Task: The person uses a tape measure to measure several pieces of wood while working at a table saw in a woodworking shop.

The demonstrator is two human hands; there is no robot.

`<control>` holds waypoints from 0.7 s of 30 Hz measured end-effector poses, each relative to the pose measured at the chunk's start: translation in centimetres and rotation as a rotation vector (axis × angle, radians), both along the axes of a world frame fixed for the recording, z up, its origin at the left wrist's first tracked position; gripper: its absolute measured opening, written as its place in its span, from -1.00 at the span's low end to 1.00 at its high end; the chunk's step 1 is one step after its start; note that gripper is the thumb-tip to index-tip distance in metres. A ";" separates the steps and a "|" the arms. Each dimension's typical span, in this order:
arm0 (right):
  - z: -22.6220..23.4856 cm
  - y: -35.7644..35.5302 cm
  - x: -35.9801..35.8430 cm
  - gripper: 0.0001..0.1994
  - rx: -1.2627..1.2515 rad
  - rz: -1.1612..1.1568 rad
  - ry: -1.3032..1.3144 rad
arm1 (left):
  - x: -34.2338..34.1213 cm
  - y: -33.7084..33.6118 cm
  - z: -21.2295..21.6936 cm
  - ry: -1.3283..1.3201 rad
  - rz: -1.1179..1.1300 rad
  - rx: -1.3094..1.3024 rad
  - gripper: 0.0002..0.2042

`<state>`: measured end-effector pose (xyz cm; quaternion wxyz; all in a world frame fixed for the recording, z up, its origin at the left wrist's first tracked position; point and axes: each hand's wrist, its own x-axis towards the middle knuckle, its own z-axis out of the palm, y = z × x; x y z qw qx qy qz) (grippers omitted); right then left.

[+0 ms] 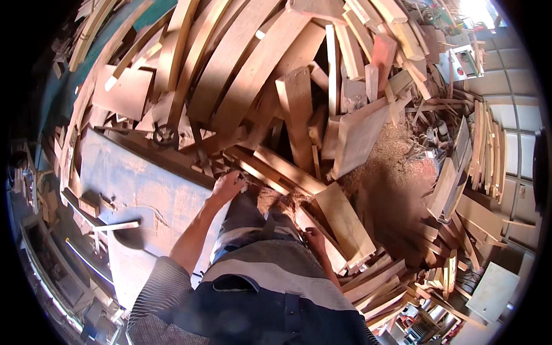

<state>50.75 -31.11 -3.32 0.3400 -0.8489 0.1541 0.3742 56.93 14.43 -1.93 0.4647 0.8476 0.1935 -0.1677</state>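
My left hand (229, 186) is at the right edge of a pale metal machine table (146, 187). Its fingers are curled around something small and greyish at the tips that I cannot make out. Lower down, my right hand (314, 237) hangs beside my right thigh, close to a plank (322, 233) lying against the wood pile. Its fingers are bent in, and whatever they may hold is hidden. Just beyond the left hand lie two narrow beams (287, 169), tilted down to the right. A thick, pale wood block (345, 221) leans to the right of the right hand.
A large heap of boards (253, 69) rises ahead. A handwheel (165, 135) shows behind the machine table, and a thin wooden stick (118, 226) lies on the table's left part. Sawdust (391, 149) covers the ground at right. More offcuts (379, 287) are piled at lower right.
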 end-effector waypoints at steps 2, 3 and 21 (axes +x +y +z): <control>0.4 0.3 0.0 -0.59 -0.024 0.034 0.000 | -0.2 0.4 1.3 0.100 0.010 -0.011 -0.50; 0.8 0.3 -0.2 -0.59 -0.050 0.057 -0.003 | 0.0 0.5 3.1 0.193 -0.012 -0.018 -0.47; 4.0 2.5 3.9 -0.61 0.005 -0.088 0.126 | -1.6 4.3 -0.4 -0.213 0.053 0.308 -0.75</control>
